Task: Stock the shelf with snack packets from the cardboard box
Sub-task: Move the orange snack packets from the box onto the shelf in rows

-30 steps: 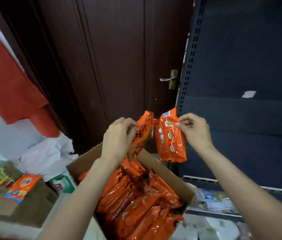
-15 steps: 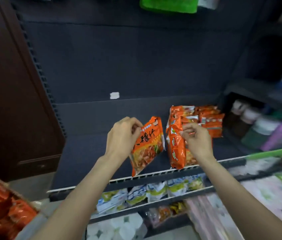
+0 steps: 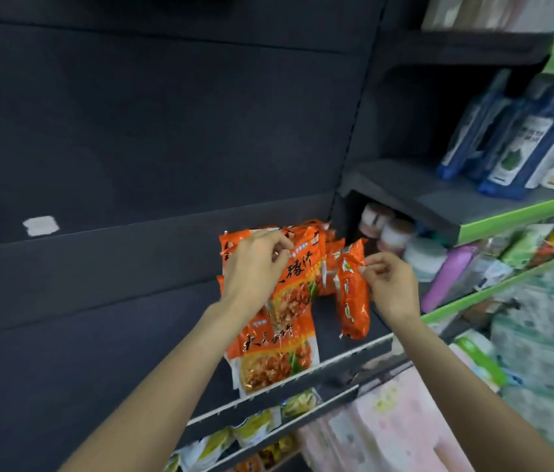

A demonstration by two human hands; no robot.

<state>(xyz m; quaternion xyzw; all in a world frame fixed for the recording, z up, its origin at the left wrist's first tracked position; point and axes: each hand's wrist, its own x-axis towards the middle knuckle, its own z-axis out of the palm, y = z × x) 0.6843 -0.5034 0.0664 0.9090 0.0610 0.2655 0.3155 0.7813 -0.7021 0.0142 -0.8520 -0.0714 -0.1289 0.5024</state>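
From the head camera, the person stands before a dark shelf and both bare arms reach forward over it. The left hand pinches the top edge of an orange snack packet, which hangs with its printed face toward the camera, above the shelf board. The thumb and fingers are curled on the top seam of the packet. The right hand pinches a second orange packet by its upper side edge; this one is turned edge-on and hangs upright, its lower end near the front rail of the shelf.

Under the left-hand packet another orange packet of the same kind lies on the shelf, its bottom touching the front rail. Behind the two hands more orange packets stand in a group at the back of the shelf, close to the right corner.

On the right, a higher shelf with green edge carries blue bottles. Below it some jars with white lids are partly hidden. On the lower level, under the rail, yellow-green packets lie in a row. A small white patch is on the dark back panel at the left.
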